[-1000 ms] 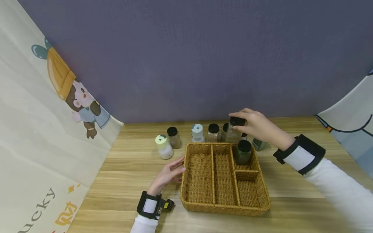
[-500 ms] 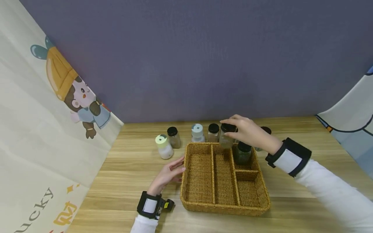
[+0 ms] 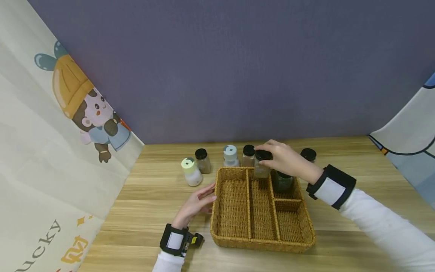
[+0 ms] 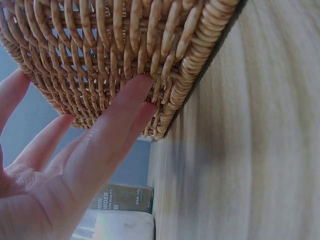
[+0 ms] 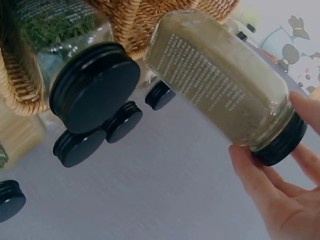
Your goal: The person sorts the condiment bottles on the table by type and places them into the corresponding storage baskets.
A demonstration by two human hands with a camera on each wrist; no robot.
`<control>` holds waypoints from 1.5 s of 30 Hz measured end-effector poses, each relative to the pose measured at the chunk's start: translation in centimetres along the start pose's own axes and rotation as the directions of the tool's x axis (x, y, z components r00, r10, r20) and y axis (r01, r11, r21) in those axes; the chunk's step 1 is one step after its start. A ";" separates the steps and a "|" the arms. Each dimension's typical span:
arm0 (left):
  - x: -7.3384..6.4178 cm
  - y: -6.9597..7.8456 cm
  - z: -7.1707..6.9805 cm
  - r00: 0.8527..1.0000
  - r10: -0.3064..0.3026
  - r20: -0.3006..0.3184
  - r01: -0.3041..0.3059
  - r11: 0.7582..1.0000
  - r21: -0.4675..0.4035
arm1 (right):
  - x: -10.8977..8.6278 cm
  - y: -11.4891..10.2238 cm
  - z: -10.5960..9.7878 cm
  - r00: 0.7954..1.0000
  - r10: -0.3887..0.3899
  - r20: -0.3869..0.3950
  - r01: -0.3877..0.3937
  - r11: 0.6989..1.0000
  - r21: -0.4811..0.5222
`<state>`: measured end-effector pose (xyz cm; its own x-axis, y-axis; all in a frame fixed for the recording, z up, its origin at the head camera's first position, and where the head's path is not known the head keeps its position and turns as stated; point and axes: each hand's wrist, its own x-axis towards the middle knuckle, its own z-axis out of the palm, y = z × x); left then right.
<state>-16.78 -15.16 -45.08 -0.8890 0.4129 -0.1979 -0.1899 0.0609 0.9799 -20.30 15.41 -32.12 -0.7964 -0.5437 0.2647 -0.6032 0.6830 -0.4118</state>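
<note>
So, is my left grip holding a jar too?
No, in the left wrist view the left grip only touches the outer side of the basket.

Jars (image 3: 248,160) stand behind the basket (image 3: 261,245) (one jar (image 3: 283,183) in its far-right compartment (image 3: 295,194)).

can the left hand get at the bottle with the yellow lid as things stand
Probably yes: the left hand seems only to touch the basket, and the bottle with the yellow lid stands close by, with nothing visible between hand and bottle.

At left, a cartoon-printed white cloth (image 3: 44,151) borders a blue-grey backdrop (image 3: 234,71).
</note>
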 end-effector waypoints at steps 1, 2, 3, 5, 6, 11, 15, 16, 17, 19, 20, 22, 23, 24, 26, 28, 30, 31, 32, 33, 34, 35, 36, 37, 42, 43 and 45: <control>-0.1 0.2 0.1 1.000 0.000 0.001 0.000 1.000 0.001 | 0.0 0.0 0.1 1.000 -0.004 0.001 0.004 1.000 0.001; -0.2 0.4 0.2 1.000 0.002 0.002 -0.002 1.000 0.004 | 0.0 0.0 0.2 1.000 -0.005 0.004 0.005 1.000 0.002; -0.3 0.6 0.3 1.000 0.004 0.003 -0.004 1.000 0.006 | 0.0 0.0 0.3 1.000 -0.006 0.006 0.006 1.000 0.002; -0.3 0.6 0.3 1.000 0.005 0.003 -0.005 1.000 0.006 | 0.0 0.1 0.4 1.000 -0.008 0.009 0.008 1.000 -0.001; -0.2 0.4 0.2 1.000 0.003 0.002 -0.003 1.000 0.002 | 0.0 0.1 0.5 1.000 -0.007 0.011 0.007 1.000 -0.003; 0.4 -0.6 -0.2 1.000 0.002 -0.007 -0.002 1.000 -0.007 | 0.0 0.2 0.8 1.000 -0.009 0.017 0.009 1.000 -0.004; 0.6 -0.9 -0.4 1.000 0.005 -0.013 -0.005 1.000 -0.005 | 0.0 0.3 1.1 1.000 0.000 0.028 0.000 1.000 -0.002; 0.6 -1.0 -0.4 1.000 0.005 -0.013 -0.005 1.000 -0.006 | 0.0 0.3 1.2 0.999 0.003 0.032 -0.003 1.000 -0.003; 0.6 -1.0 -0.4 1.000 0.004 -0.014 -0.004 1.000 -0.007 | 0.0 0.4 1.3 0.999 0.006 0.038 -0.005 1.000 -0.005; 0.6 -1.0 -0.4 1.000 0.001 -0.015 -0.002 1.000 -0.012 | 0.0 0.5 1.5 0.999 0.011 0.049 -0.010 1.000 -0.013; 0.6 -1.0 -0.3 1.000 0.002 -0.014 -0.002 1.000 -0.013 | 0.0 0.5 1.6 0.999 0.012 0.052 -0.011 1.000 -0.019; 0.6 -1.0 -0.3 1.000 0.005 -0.009 -0.005 1.000 -0.013 | 0.0 0.5 1.8 0.998 0.012 0.057 -0.010 1.000 -0.030; 0.5 -0.8 -0.2 1.000 0.004 -0.007 -0.005 1.000 -0.012 | 0.0 0.5 1.9 0.998 0.011 0.059 -0.009 0.999 -0.037; 0.5 -0.8 -0.2 1.000 0.006 -0.005 -0.006 1.000 -0.010 | 0.0 0.5 1.9 0.998 0.009 0.059 -0.007 0.999 -0.041; 0.5 -0.8 -0.2 1.000 0.009 -0.004 -0.009 1.000 -0.005 | 0.0 0.6 2.1 0.998 0.001 0.060 0.002 0.999 -0.045; 0.5 -0.8 -0.2 1.000 0.010 -0.006 -0.010 1.000 -0.004 | 0.0 0.6 2.2 0.998 -0.006 0.065 0.009 0.999 -0.046; 0.6 -1.1 -0.3 1.000 0.014 -0.011 -0.014 1.000 -0.003 | -0.1 0.7 2.4 0.998 -0.014 0.067 0.018 0.999 -0.046; 0.6 -1.1 -0.3 1.000 0.015 -0.013 -0.015 1.000 -0.004 | -0.1 0.7 2.4 0.998 -0.017 0.068 0.020 0.999 -0.046; 0.6 -1.1 -0.3 1.000 0.016 -0.015 -0.016 1.000 -0.003 | -0.1 0.8 2.5 0.997 -0.019 0.070 0.022 0.999 -0.046; 0.5 -1.1 -0.3 1.000 0.018 -0.015 -0.018 1.000 -0.004 | -0.1 0.8 2.6 0.997 -0.021 0.071 0.024 0.999 -0.047; 0.5 -1.0 -0.3 1.000 0.020 -0.016 -0.020 1.000 -0.002 | -0.2 0.8 2.7 0.997 -0.022 0.071 0.025 0.999 -0.048; 0.5 -1.0 -0.3 1.000 0.021 -0.017 -0.021 1.000 0.000 | -0.2 0.9 2.8 0.997 -0.021 0.072 0.024 0.998 -0.049; 0.4 -1.0 -0.3 1.000 0.022 -0.017 -0.022 1.000 0.000 | -0.2 0.9 2.9 0.997 -0.019 0.074 0.023 0.999 -0.049; 0.4 -1.0 -0.3 1.000 0.022 -0.018 -0.022 1.000 0.000 | -0.2 0.9 2.9 0.997 -0.017 0.077 0.021 0.999 -0.049; 0.4 -1.0 -0.2 1.000 0.010 -0.022 -0.010 1.000 -0.006 | -0.2 1.0 3.3 0.996 -0.018 0.084 0.022 0.998 -0.057; 0.4 -1.0 -0.2 1.000 0.007 -0.023 -0.007 1.000 -0.007 | -0.2 1.0 3.4 0.996 -0.021 0.085 0.026 0.998 -0.059; 0.4 -1.0 -0.2 1.000 0.005 -0.023 -0.005 1.000 -0.007 | -0.3 1.1 3.6 0.996 -0.025 0.086 0.030 0.998 -0.061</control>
<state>-16.99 -15.20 -46.13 -0.8992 0.3923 -0.1937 -0.1883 0.0528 0.9807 -20.58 14.54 -35.75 -0.7746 -0.6005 0.1985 -0.6284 0.6951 -0.3493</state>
